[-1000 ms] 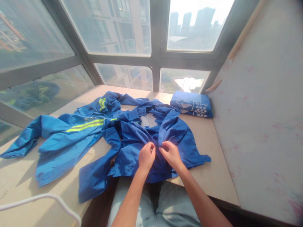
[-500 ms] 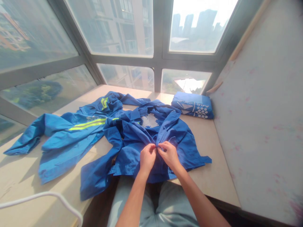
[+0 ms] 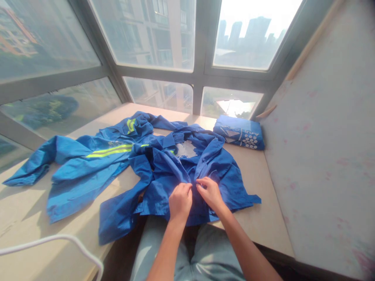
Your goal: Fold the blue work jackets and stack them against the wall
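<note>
A dark blue jacket lies spread in front of me, its front edges side by side and a white patch showing inside the collar. My left hand is closed on the jacket's left front edge. Just right of it, my right hand pinches the other front edge between thumb and fingers. A small gap separates the two hands. Any button or fastener at the fingertips is too small to make out. To the left lies a second blue jacket with yellow-green stripes, partly touching the first.
A folded blue bundle with white print sits at the back right, near the wall. Window frames stand behind the pale tabletop. A white cable curves across the lower left.
My left hand has moved slightly left and down, away from my right hand. The two front edges, together before, are now a little apart.
</note>
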The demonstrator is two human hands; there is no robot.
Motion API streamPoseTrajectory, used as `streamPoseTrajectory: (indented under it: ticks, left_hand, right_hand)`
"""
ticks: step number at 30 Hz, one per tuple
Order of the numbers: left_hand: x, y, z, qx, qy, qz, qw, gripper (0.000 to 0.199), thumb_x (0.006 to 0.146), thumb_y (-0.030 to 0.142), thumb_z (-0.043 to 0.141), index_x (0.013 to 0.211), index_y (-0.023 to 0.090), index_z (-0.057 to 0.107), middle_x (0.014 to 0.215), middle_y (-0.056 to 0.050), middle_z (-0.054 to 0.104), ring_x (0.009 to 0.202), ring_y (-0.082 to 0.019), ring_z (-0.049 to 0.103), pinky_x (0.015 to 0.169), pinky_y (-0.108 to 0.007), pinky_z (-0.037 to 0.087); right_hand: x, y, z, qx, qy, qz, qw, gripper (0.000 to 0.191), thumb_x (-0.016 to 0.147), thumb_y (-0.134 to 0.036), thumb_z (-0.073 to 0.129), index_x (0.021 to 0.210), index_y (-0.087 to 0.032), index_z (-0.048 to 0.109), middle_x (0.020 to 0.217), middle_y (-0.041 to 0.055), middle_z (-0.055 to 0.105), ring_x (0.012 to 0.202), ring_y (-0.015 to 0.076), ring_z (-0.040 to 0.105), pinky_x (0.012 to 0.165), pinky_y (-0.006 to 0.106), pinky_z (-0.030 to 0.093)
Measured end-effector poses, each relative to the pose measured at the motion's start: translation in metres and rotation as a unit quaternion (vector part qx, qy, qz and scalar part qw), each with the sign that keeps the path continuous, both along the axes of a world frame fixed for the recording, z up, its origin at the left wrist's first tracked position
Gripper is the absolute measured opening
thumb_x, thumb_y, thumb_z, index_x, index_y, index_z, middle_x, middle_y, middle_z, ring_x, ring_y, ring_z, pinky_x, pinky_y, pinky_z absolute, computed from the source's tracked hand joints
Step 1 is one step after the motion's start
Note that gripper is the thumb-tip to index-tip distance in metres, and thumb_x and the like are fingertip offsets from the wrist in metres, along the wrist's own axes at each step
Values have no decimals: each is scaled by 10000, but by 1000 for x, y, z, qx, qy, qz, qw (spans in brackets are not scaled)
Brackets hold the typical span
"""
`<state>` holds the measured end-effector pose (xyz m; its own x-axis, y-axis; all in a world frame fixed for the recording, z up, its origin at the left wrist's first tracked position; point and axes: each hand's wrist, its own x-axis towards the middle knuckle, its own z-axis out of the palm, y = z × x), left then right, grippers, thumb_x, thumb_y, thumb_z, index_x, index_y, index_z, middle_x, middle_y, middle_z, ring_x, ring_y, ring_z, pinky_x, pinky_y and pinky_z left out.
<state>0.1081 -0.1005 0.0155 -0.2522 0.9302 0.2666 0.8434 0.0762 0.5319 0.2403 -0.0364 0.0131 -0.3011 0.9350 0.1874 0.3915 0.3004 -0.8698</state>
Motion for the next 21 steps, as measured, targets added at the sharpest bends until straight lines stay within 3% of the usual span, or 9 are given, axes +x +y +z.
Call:
streamPoseTrajectory:
  ticks: [4,8,13,21]
  left_hand:
    - [1,-2,0,-47,34,-5,998,273,906,133,511,1006,233,745,945,-75,726,863,-235,675,747,-318,520]
    - [4,-1,0,-7,-56,-8,998,244,906,137,518,973,227,735,979,-53,742,893,-215,692,812,-315,528]
    - [3,-2,-3,49,-162,33,985,164,882,187,583,920,242,734,920,-30,750,803,-189,700,770,-297,546]
    - [6,-4,-8,62,-51,31,996,213,898,146,571,956,238,753,941,-33,765,844,-195,707,779,-292,527]
  right_hand:
    - [-1,-5,3,0,48,6,999,219,814,-216,576,935,-195,757,847,46,705,776,175,639,724,275,509]
    - [-3,-9,2,-9,34,8,999,216,794,-218,558,902,-198,743,829,39,702,789,183,639,742,284,509]
    - [-3,-9,0,-13,20,3,1000,227,790,-223,562,895,-195,760,847,54,728,785,192,656,740,298,520]
    - [-2,-11,-3,-76,65,-9,995,265,812,-312,601,956,-187,786,966,89,773,888,242,719,837,369,571]
